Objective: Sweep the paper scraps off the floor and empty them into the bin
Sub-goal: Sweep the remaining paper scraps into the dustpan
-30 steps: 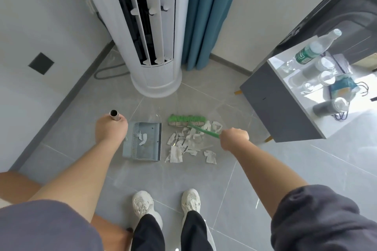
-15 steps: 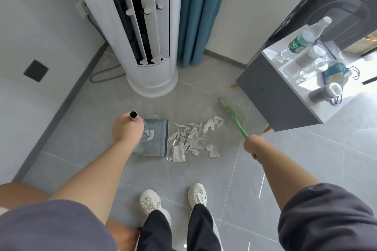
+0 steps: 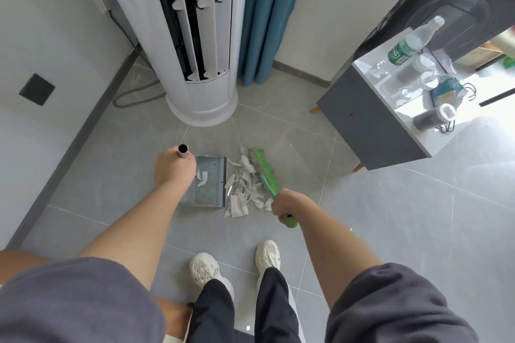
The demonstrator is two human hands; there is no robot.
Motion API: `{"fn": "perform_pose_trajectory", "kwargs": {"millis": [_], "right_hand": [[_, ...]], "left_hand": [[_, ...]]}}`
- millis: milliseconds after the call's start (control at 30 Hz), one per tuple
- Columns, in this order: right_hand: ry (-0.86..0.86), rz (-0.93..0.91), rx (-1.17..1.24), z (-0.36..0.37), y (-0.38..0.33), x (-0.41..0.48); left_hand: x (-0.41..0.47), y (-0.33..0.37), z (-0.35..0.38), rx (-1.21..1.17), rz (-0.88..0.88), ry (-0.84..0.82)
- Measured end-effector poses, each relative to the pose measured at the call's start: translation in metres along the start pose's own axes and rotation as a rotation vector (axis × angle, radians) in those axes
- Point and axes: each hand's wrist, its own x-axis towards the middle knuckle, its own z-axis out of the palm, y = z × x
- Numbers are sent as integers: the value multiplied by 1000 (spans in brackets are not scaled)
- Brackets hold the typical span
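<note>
Sweeping mid-frame: right hand (image 3: 287, 203) clamps the green broom (image 3: 266, 172), left hand (image 3: 174, 168) grips the metal dustpan (image 3: 210, 184) handle; paper scraps (image 3: 243, 189) between them look light, flimsy, best nudged with short strokes

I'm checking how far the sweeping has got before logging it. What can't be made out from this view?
- Bin: nowhere in the head view.
- Dustpan rear: covered by the left hand, so scraps there are uncountable.
- Broom bristles: hidden beneath the green head.
- Paper scraps: overlapping, too small to count.
- Bottle label: too small to read.
</note>
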Motion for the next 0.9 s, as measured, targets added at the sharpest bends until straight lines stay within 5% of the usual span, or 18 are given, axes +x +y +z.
{"fn": "perform_pose_trajectory", "kwargs": {"millis": [200,300,467,900], "right_hand": [[-134,-158,263,-17,-43,-22],[-338,28,751,-23,-46,-22],[-452,30,952,-38,-26,-37],[-144,-70,369,-51,9,-71]], "left_hand": [[8,1,-9,5,21,66],[9,1,-11,12,27,61],[7,2,-13,14,36,28],[7,-27,-39,-74,-44,83]]}}
